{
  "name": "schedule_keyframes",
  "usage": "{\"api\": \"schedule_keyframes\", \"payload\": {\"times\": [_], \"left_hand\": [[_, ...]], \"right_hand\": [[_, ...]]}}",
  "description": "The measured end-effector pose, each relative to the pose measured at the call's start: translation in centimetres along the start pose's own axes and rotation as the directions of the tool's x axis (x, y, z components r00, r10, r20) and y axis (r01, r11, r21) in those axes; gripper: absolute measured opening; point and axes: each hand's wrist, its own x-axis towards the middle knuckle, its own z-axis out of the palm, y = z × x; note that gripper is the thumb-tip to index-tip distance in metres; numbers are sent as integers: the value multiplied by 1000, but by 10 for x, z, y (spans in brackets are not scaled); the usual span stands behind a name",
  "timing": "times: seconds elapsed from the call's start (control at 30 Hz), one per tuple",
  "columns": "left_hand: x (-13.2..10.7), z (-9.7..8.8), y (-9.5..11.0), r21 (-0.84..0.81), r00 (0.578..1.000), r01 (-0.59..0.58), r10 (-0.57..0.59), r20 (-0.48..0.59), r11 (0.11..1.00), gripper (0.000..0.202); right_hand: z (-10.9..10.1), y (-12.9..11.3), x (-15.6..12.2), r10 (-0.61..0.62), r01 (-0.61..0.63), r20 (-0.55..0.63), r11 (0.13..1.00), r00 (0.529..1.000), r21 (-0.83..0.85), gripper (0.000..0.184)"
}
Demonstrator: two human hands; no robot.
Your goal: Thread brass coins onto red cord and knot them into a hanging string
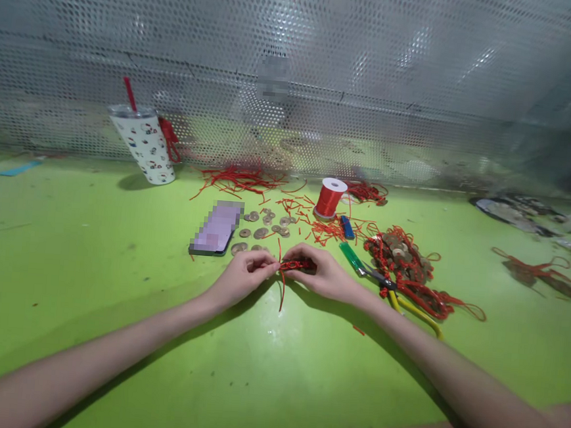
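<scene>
Between my two hands is a braided red cord [294,265] with dark pieces in it, perhaps coins. My left hand [246,270] pinches its left end between thumb and fingers. My right hand [324,273] grips the other end, and the fingers partly hide it. Two loose red string ends stick out near my left fingertips, one upward and one down toward the table. Just beyond my hands lie several round coins with holes [261,232]. Right of my right hand are a green lighter [352,257] and scissors with yellow handles [418,315].
A phone [215,229] lies left of the coins. Behind are a spool of red cord [331,199], a blue lighter [348,227] and red string scraps [243,180]. A pile of corded coins [401,256] sits right. A patterned tumbler [145,143] stands by the perforated metal screen [292,129].
</scene>
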Motion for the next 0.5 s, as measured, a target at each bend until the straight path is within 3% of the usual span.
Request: {"api": "schedule_keyframes", "payload": {"times": [0.5], "left_hand": [[1, 2, 3, 11, 998, 61, -61, 6, 998, 25]], "right_hand": [[-2, -4, 1, -20, 20, -26, 1000, 999, 15, 19]]}}
